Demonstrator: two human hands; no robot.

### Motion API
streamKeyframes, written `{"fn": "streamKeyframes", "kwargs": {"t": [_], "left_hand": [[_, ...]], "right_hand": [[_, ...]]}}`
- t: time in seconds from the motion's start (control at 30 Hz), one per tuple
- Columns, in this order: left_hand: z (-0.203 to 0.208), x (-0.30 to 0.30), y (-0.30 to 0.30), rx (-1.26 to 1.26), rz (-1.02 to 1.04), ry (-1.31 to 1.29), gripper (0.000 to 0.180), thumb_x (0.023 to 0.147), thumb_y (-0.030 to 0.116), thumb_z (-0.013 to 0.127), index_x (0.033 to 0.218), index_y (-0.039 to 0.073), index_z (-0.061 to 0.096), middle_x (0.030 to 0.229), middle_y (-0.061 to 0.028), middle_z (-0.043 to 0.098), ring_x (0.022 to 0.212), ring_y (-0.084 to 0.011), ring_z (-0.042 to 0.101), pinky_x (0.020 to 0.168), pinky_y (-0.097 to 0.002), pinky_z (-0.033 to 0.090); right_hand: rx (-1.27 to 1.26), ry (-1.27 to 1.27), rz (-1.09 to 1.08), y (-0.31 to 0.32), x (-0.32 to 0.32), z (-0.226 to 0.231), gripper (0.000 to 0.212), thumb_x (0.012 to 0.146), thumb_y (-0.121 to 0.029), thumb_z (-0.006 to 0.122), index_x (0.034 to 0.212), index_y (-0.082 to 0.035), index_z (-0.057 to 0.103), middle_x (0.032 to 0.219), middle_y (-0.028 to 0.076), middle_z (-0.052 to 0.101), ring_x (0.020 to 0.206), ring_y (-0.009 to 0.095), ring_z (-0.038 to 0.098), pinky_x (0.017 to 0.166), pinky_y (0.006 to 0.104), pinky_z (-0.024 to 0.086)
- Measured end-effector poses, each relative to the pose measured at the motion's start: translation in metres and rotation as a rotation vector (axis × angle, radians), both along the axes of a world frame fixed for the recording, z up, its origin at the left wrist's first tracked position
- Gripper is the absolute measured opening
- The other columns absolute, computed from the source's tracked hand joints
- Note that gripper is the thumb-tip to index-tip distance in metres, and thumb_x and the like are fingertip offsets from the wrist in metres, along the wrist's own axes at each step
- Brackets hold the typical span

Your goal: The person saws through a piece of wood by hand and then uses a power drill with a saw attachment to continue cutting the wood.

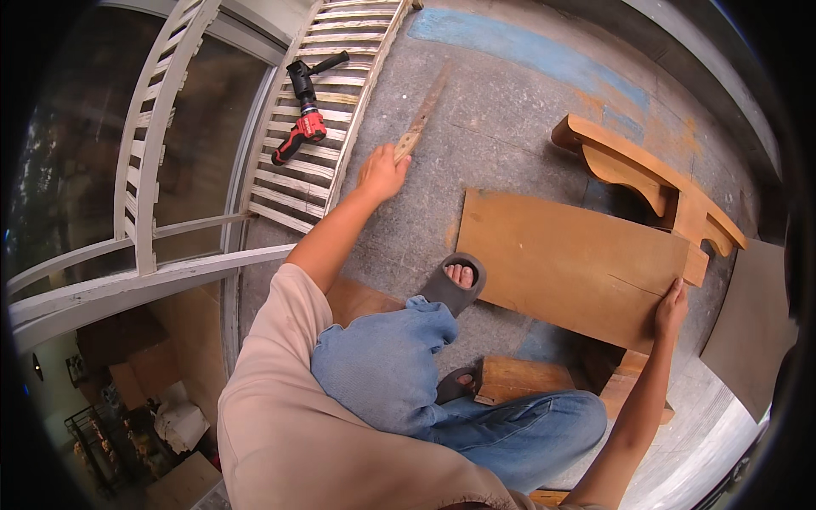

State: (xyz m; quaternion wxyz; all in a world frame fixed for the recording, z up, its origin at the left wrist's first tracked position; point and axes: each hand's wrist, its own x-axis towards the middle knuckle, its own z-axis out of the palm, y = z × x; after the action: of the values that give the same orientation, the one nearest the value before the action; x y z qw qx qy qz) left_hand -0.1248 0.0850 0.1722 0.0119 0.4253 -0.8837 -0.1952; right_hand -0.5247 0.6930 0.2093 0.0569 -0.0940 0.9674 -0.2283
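Observation:
My left hand (382, 172) reaches forward and is shut on the near end of a long narrow wooden strip (422, 113) that lies on the concrete floor. My right hand (671, 308) grips the near right edge of a flat brown wooden board (571, 259). The board rests on the floor in front of me. A carved wooden bracket piece (646, 170) stands against the board's far side. My foot in a grey sandal (455, 285) rests beside the board's left end.
A red and black power drill (303, 110) lies on a white slatted frame (293, 183) at the left. White railings (149, 170) run along the left edge. Small wooden blocks (523, 378) sit by my knee. A grey panel (752, 327) lies at the right.

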Motion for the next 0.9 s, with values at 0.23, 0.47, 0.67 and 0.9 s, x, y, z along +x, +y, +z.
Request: {"fn": "streamKeyframes", "kwargs": {"t": [0.23,0.47,0.67,0.9], "left_hand": [[-0.040,-0.010,-0.025,-0.021,0.089,-0.015,0.048,0.098,0.033,0.067,0.130,-0.002,0.058,0.131,-0.0276,0.061,0.123,-0.0458,0.058,0.105,-0.0524,0.048],[-0.015,0.030,-0.101,-0.466,0.159,0.230,0.056,0.083,0.017,0.069,0.133,-0.001,0.055,0.132,-0.0231,0.056,0.127,-0.0415,0.052,0.109,-0.0513,0.043],[0.001,0.110,-0.190,-0.159,0.546,-0.386,0.091,0.083,0.023,0.075,0.161,0.010,0.030,0.161,-0.0185,0.037,0.149,-0.0416,0.037,0.123,-0.0507,0.033],[-0.049,0.135,-0.252,0.012,0.328,-0.295,0.073,0.080,0.022,0.077,0.147,0.011,0.049,0.137,-0.0216,0.066,0.131,-0.0421,0.062,0.114,-0.0522,0.046]], "right_hand": [[-0.086,0.005,0.044,-0.002,-0.003,0.006,0.063,0.113,-0.048,0.040,0.119,0.008,0.068,0.112,0.031,0.071,0.105,0.041,0.068,0.093,0.0444,0.051],[-0.060,-0.029,0.037,0.006,-0.007,0.008,0.059,0.114,-0.046,0.041,0.129,0.005,0.066,0.120,0.028,0.072,0.113,0.035,0.068,0.097,0.0418,0.050],[-0.120,-0.028,0.064,0.008,-0.005,0.003,0.061,0.114,-0.045,0.039,0.132,0.008,0.063,0.124,0.028,0.071,0.117,0.035,0.066,0.102,0.0397,0.048],[-0.109,-0.157,-0.029,0.017,-0.014,0.004,0.055,0.114,-0.043,0.045,0.107,0.007,0.067,0.094,0.003,0.067,0.092,0.015,0.058,0.088,0.0320,0.050]]}}
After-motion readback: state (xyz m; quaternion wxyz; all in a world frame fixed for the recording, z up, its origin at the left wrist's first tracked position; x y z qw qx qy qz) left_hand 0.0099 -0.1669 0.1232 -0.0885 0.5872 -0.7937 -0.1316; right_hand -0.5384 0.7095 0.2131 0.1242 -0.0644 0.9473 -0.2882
